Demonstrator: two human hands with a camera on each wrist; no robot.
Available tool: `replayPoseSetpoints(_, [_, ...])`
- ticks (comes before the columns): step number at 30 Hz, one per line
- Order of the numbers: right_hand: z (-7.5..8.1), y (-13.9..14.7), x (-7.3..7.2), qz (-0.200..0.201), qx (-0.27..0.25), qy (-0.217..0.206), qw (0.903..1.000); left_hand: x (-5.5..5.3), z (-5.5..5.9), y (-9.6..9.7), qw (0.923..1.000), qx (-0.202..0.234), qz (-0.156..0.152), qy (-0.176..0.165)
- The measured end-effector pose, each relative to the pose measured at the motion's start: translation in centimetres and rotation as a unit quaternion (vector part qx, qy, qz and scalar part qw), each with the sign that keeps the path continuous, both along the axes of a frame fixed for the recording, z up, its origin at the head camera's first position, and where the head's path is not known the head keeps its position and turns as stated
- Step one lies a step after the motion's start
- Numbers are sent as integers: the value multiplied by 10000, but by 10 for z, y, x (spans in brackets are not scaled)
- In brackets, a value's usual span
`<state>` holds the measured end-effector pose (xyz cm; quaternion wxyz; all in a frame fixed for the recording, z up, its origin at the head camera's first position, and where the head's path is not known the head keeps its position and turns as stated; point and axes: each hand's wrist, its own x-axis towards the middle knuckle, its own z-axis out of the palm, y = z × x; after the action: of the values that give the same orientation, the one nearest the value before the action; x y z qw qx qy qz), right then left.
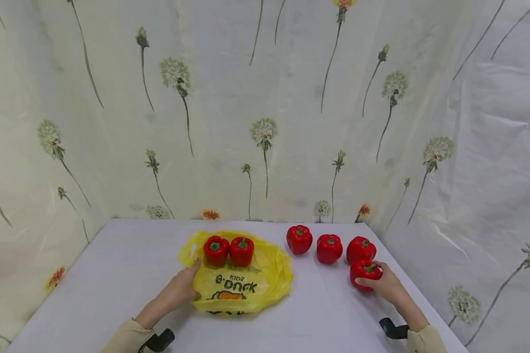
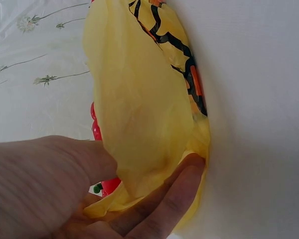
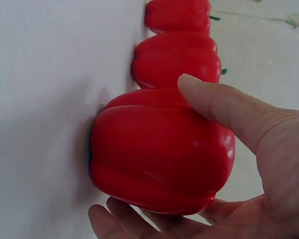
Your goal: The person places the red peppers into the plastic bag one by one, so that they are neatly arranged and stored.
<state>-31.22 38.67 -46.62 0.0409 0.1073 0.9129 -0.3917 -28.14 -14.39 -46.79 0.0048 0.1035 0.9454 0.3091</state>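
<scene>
My left hand (image 1: 183, 285) holds the left edge of a yellow plastic bag (image 1: 271, 274) that lies on the table. In the left wrist view the bag's film (image 2: 139, 99) runs between thumb and fingers. Two red bell peppers, a left one (image 1: 216, 251) and a right one (image 1: 241, 252), sit at the bag's upper part, stems up. At the right, my right hand (image 1: 386, 284) grips another red bell pepper (image 1: 363, 274). The right wrist view shows the thumb on one side of this pepper (image 3: 159, 149) and the fingers on the opposite side.
Three more red bell peppers stand on the white table (image 1: 132, 255): one (image 1: 361, 249) just behind the gripped pepper, one (image 1: 329, 249) left of it, and one (image 1: 299, 239) farther back. A dandelion-print curtain (image 1: 221, 122) hangs behind the table and along its sides.
</scene>
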Motion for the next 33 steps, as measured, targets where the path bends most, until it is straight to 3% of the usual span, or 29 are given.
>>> replayPoseSetpoints(21, [1,-3,1,-237,116,-86,9996,-1,-2,0,10000,-34,-11,61])
replayPoseSetpoints(33, [1,-10,1,-161,206,-25,9997,0,-2,1,10000,-35,-29,87])
